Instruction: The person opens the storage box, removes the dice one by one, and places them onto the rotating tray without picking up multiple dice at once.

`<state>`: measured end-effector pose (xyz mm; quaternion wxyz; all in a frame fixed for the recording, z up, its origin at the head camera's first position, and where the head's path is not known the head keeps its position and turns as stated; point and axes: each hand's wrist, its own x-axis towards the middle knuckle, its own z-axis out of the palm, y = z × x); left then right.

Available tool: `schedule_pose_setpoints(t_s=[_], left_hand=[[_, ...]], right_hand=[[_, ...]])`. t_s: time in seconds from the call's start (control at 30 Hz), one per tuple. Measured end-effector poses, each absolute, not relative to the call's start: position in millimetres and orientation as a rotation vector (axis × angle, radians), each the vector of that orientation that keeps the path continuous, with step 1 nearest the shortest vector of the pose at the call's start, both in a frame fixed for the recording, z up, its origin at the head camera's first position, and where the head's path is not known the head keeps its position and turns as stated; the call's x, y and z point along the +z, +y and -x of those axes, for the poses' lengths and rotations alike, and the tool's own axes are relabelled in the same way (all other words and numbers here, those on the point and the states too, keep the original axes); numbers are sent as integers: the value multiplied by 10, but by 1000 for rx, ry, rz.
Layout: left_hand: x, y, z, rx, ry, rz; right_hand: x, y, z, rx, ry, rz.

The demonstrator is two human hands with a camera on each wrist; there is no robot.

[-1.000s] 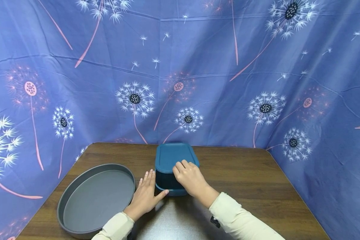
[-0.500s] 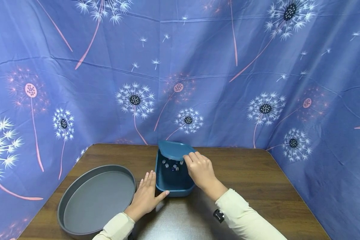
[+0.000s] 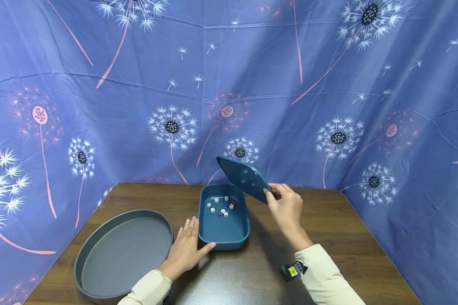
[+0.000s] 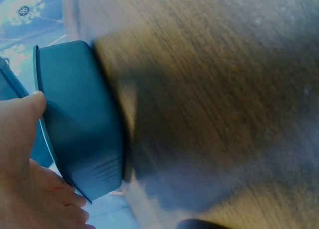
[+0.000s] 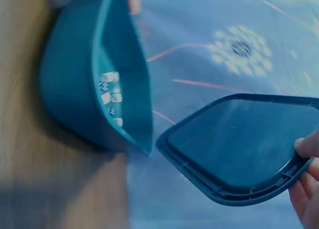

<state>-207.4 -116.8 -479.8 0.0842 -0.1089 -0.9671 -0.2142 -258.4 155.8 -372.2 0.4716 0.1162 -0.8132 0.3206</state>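
Note:
A blue-green plastic container (image 3: 224,232) stands uncovered on the table. Several small dice (image 3: 220,214), white, blue and a red one, lie loose towards its far end. My left hand (image 3: 185,249) rests against the container's left side with straight fingers, its thumb (image 4: 36,103) touching the near rim. Up and to the right of the container, my right hand (image 3: 287,209) pinches the matching lid (image 3: 246,178) by its edge. The lid is tilted, its underside turned towards the container. In the right wrist view the lid's grooved rim (image 5: 234,196) shows, held between thumb and fingers.
A large round dark grey pan (image 3: 124,256) sits left of the container, close to my left forearm. The brown wooden table (image 3: 328,237) extends to the right. Blue dandelion-print cloth (image 3: 282,127) hangs behind and at both sides.
My right hand has pulled the lid off the container and carried it up and to the right, baring the dice inside. The left hand has stayed in place.

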Motion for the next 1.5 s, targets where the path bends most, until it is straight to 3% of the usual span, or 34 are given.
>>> schedule_pose_setpoints(t_s=[0.37,0.57,0.93,1.5], left_hand=[[-4778,-1178,2049,-641,-2901,326],[-4771,-1192,2042,-618,-2900,328],[-4764,-1183,2059,-583,-2908,315],[-4746,-1171,2097,-566,-2912,328]], right_hand=[[-4034,2182,2473,1828,-1698,462],[-4379,2371,2262,2259,-1361,707],[-4755,2533,1876,2740,-955,813],[-5003,2460,1616,2892,-840,787]])
